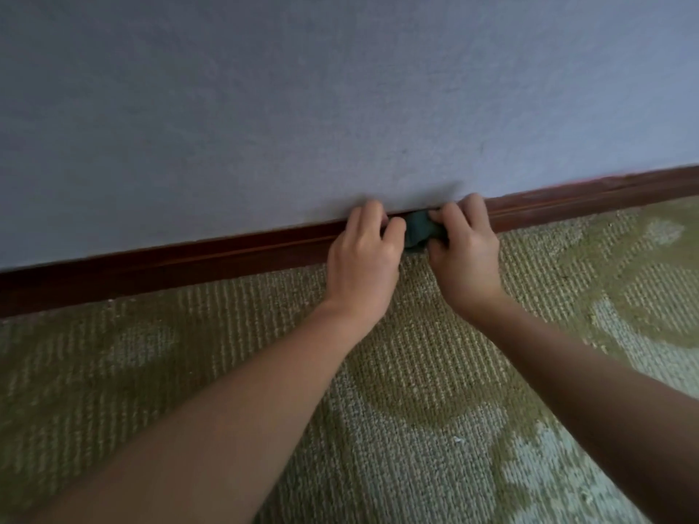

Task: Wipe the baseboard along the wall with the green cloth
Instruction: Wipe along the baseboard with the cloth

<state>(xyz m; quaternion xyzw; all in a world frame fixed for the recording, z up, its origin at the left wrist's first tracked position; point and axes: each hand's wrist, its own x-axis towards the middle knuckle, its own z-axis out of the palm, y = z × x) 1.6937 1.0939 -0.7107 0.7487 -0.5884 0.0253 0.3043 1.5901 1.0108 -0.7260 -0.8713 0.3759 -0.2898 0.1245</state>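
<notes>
Nearest the camera, two bare forearms reach forward over the patterned green-and-cream looped carpet (pixel 378 391), which covers the floor up to the wall. Further out, the left hand (pixel 361 266) and the right hand (pixel 467 255) sit side by side, close but not touching, with a small bunched dark green cloth (pixel 420 232) between them. Each grip is closed on the cloth: the left thumb and fingers pinch its left edge, and the right fingers curl over its right edge. The cloth is pressed against the face of the long dark red-brown wooden baseboard (pixel 189 266), roughly midway along the stretch in view, with its lower fold hanging just above the carpet. Behind it rises the plain pale blue-grey textured wall (pixel 302 107).

By my reading, the wiping step is in hand, with the cloth already in contact with the wood. How much of the board has been cleaned cannot be told, since both sides look alike. The next move likely calls for sliding the cloth sideways along the board under steady pressure, both hands travelling together so it stays bunched and does not snag on the carpet.

Counted: two hands, one cloth, one baseboard, one wall, one carpet.
</notes>
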